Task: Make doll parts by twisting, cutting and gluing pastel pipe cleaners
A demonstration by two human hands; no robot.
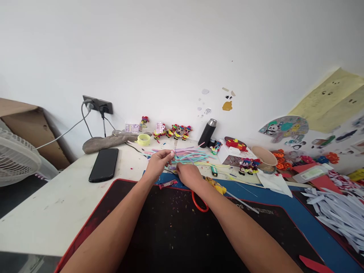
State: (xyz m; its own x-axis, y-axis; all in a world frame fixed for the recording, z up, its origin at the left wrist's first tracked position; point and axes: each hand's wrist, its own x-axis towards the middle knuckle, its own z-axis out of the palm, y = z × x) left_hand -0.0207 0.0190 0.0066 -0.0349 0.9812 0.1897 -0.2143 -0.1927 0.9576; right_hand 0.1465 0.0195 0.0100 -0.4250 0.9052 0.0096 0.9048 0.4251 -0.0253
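Both my arms reach forward over a black desk mat [159, 227] with a red border. My left hand [157, 163] pinches the ends of a few pastel pipe cleaners from the loose pile of pipe cleaners [190, 156] just beyond it. My right hand [188, 173] rests knuckles-up on the near edge of that pile, its fingers curled around some strands. Under my right wrist lie red-handled scissors [199, 203] and a yellow glue gun [216, 185]. A small red tube [168, 184] lies below my left hand.
A black phone [104, 164] lies to the left, with a roll of yellow tape [143, 139] and small colourful figures [174, 131] by the wall. A black flask [208, 132], paper cup [265, 155] and cut white paper strips [338, 212] sit right. A fan [15, 157] stands far left.
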